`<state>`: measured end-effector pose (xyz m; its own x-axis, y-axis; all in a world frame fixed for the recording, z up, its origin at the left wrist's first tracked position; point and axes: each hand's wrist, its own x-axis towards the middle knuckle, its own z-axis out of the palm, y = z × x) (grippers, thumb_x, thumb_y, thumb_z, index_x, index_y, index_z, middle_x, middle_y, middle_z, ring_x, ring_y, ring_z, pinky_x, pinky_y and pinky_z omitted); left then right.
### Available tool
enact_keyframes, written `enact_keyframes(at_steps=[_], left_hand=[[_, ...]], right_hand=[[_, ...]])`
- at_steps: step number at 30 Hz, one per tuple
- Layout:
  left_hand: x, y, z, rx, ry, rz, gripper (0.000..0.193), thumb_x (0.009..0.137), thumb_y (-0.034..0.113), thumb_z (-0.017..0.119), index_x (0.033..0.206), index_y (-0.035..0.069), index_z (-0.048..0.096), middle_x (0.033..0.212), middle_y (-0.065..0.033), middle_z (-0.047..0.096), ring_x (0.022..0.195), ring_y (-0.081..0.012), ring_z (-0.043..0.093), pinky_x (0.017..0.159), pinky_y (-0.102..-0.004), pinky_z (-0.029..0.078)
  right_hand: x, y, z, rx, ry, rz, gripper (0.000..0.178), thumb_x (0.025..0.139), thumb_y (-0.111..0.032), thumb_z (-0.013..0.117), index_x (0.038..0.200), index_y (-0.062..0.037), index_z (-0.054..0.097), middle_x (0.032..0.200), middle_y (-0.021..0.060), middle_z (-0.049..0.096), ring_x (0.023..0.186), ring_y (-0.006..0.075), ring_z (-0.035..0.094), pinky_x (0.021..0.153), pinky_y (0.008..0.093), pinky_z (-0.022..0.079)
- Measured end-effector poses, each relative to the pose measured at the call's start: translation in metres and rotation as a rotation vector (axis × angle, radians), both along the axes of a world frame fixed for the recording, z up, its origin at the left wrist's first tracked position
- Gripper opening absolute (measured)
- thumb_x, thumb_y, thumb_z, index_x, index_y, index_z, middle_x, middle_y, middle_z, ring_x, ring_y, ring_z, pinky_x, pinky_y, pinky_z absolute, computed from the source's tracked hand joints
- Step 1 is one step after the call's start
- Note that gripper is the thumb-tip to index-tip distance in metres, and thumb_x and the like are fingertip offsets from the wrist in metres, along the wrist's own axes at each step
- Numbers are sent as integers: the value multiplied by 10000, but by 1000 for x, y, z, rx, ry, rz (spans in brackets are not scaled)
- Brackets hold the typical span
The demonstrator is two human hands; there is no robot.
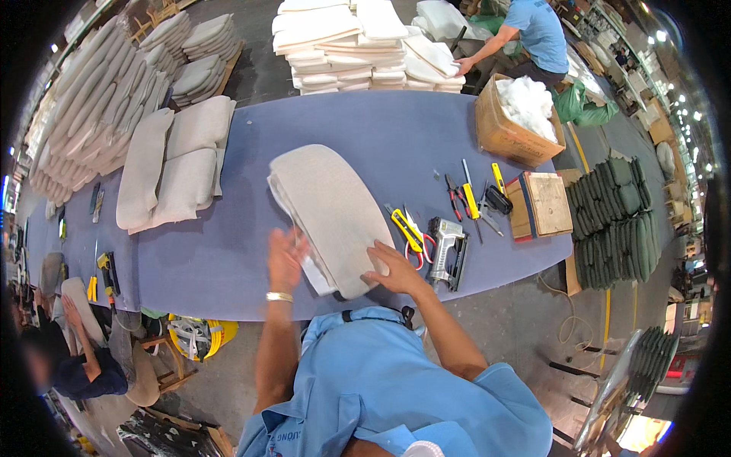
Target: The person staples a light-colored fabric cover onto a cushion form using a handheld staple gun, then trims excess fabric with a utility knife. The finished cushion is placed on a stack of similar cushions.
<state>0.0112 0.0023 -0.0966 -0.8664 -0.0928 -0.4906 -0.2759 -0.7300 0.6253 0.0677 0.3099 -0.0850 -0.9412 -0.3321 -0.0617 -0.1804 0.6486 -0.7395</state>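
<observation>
A beige rounded cushion (339, 217) lies slanted on the blue-covered table in front of me, with a white layer showing along its left edge. My right hand (392, 270) rests on its lower right side, fingers spread and laid flat. Beside its left edge is my left hand (287, 255), smeared by motion, so its fingers cannot be read. To the right lie a yellow utility knife (406, 230), red-handled scissors (417, 242) and a metal staple gun (448, 254). None of these is in either hand.
Cut fabric pieces (179, 164) lie at the table's left. A cardboard box (502, 126) of white stuffing stands at the far right, near pliers (457, 198) and a wooden block (542, 206). Stacked pale cushions (335, 46) rise beyond; other people work nearby.
</observation>
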Motion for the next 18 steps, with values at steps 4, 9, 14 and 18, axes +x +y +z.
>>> enact_keyframes(at_steps=[4,9,14,18], left_hand=[[62,39,-38,-461,-200,-296,570,1056,362,574,1519,67,421,1306,-103,603,1051,-165,639,910,-363,549],[56,20,-40,-336,-217,-354,510,1023,401,627,1390,53,564,1125,-51,629,975,-134,620,764,-301,516],[37,48,-19,-570,-151,-390,548,925,473,735,1188,-6,707,926,-79,718,785,-149,644,693,-308,518],[22,36,34,-950,134,-298,635,851,432,778,1259,-39,660,1096,-243,735,992,-365,723,868,-441,546]], right_hand=[[-7,6,-10,22,61,-170,481,898,-332,738,1303,-84,661,1407,175,607,1303,369,561,1112,444,435],[-46,7,-24,-113,-31,-378,427,883,-281,751,1218,-34,655,1218,188,684,1137,355,654,992,427,513],[-55,3,-59,-43,92,-392,494,895,-254,771,1249,7,546,1116,170,666,1028,281,658,914,383,528],[-39,-20,-56,-301,-254,-375,495,944,-249,748,1278,6,488,1109,142,653,975,218,641,849,351,531]])
